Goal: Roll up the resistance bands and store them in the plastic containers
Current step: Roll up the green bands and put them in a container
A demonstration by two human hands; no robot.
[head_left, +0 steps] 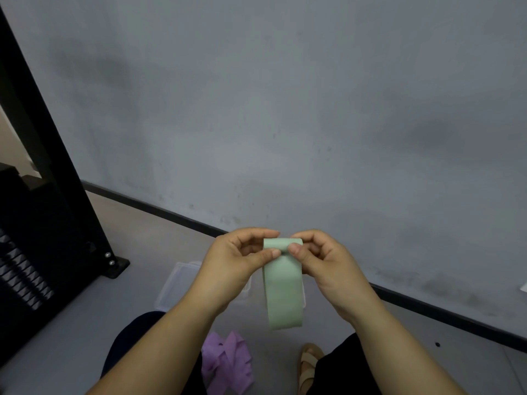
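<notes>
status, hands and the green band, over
Left hand and right hand both pinch top fold of pale green flat resistance band, rest hanging. Clear plastic container on floor behind. Nothing blocking.

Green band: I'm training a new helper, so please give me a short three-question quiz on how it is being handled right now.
1. True or false: the green band is fully rolled up.
2. The left hand and right hand pinch the band at its: A) top end, B) middle, C) bottom end.
3. What colour is the other band, lying loose below the hands?

Key: 1 false; 2 A; 3 purple.
</notes>
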